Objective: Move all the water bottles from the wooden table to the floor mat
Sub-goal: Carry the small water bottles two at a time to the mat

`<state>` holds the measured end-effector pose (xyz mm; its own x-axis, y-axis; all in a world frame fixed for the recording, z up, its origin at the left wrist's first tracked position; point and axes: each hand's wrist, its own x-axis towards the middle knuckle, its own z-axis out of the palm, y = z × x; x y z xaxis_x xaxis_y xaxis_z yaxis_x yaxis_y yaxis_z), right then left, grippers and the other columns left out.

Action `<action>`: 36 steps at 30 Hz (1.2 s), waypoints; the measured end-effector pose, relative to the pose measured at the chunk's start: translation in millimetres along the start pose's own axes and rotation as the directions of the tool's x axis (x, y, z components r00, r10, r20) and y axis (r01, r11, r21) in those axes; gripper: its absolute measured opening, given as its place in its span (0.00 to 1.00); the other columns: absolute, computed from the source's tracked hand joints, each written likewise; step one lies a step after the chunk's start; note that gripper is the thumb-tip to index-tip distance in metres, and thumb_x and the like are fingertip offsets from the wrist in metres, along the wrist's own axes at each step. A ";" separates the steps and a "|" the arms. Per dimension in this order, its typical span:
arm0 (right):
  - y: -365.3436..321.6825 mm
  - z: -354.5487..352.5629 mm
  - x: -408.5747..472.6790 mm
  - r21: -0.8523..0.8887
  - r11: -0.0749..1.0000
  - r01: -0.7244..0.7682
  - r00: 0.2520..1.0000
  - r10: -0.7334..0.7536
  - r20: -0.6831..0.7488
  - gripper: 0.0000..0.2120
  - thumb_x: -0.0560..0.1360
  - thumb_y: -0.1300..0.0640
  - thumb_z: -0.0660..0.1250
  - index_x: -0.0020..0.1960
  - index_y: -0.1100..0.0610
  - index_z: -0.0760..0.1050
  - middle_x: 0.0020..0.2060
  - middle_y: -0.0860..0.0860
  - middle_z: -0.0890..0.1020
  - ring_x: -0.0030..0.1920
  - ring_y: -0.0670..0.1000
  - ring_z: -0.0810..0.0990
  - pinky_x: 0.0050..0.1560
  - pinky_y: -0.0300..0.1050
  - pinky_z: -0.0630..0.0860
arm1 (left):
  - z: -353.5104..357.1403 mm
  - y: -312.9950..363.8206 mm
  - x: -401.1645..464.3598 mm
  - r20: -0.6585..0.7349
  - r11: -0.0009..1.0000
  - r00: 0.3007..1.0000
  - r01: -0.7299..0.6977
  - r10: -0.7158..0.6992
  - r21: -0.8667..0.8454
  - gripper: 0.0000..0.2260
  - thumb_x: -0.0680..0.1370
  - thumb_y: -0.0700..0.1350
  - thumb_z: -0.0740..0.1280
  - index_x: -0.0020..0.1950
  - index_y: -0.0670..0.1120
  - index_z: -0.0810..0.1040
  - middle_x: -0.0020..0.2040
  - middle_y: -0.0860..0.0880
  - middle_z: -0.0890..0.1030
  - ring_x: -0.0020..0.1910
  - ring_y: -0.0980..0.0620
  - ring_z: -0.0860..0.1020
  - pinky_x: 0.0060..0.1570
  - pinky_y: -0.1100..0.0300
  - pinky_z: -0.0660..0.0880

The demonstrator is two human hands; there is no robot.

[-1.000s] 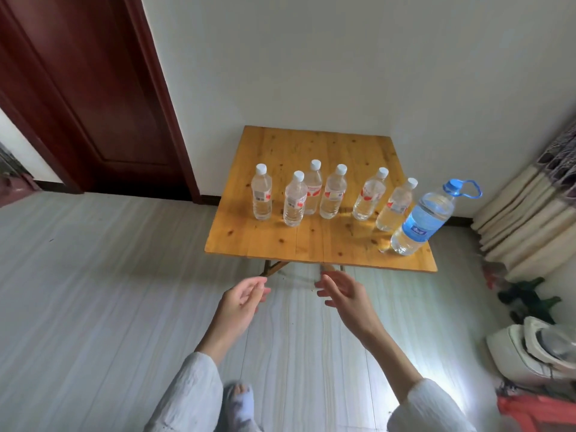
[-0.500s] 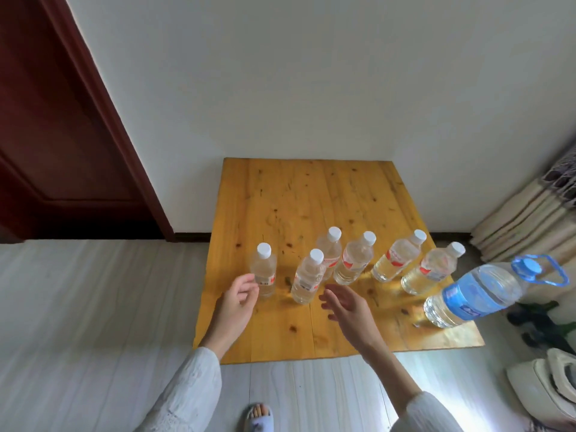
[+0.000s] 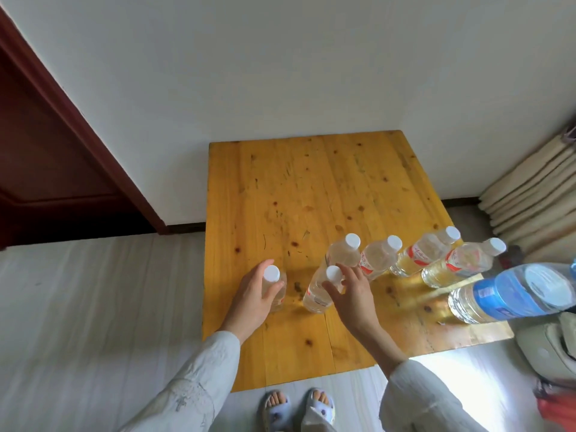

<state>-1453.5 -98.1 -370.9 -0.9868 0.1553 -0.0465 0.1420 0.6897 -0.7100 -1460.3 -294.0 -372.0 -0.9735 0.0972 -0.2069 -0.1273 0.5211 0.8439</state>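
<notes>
No text can be read with certainty. The small water bottles carry white labels with red marks: the label (image 3: 365,267) on the third bottle, the label (image 3: 417,255) on the fourth and the label (image 3: 453,264) on the fifth each show red strokes, but they are too blurred to read as letters. The second bottle has a label (image 3: 314,290) with a red patch, also not legible. The large bottle at the right edge has a blue label (image 3: 511,294) with a small pale block of print, too small to make out.
</notes>
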 end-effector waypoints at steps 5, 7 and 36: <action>8.2 8.5 -1.6 0.001 1.000 -0.007 0.999 0.007 -0.038 0.22 0.71 0.53 0.69 0.62 0.58 0.71 0.60 0.54 0.75 0.62 0.55 0.70 0.61 0.44 0.64 | 2.0 -5.8 6.6 -0.034 0.997 0.999 -0.020 0.017 -0.077 0.15 0.76 0.48 0.63 0.62 0.52 0.69 0.60 0.54 0.73 0.59 0.55 0.69 0.59 0.60 0.70; 11.2 9.1 -2.1 0.023 1.000 -0.009 0.999 0.010 -0.038 0.21 0.71 0.52 0.68 0.62 0.57 0.70 0.60 0.53 0.75 0.62 0.54 0.70 0.60 0.42 0.63 | 3.5 -9.4 6.8 -0.046 0.995 0.999 -0.031 0.027 -0.095 0.14 0.75 0.47 0.64 0.60 0.54 0.69 0.58 0.56 0.72 0.59 0.56 0.69 0.56 0.62 0.69; 137.3 -209.0 -435.1 0.638 0.753 -0.161 0.552 0.605 -0.574 0.07 0.71 0.61 0.69 0.48 0.54 0.74 0.46 0.52 0.78 0.47 0.49 0.77 0.51 0.40 0.73 | 261.8 163.1 -245.2 0.591 0.789 0.556 -0.559 0.584 -0.254 0.09 0.72 0.61 0.59 0.45 0.58 0.71 0.39 0.60 0.78 0.41 0.62 0.77 0.38 0.77 0.68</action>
<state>-988.3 76.9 -301.3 -0.4141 0.9088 -0.0514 0.2155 0.0430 -0.9755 -1192.7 -10.9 -313.2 -0.5037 0.8597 0.0850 0.3955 0.1420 0.9074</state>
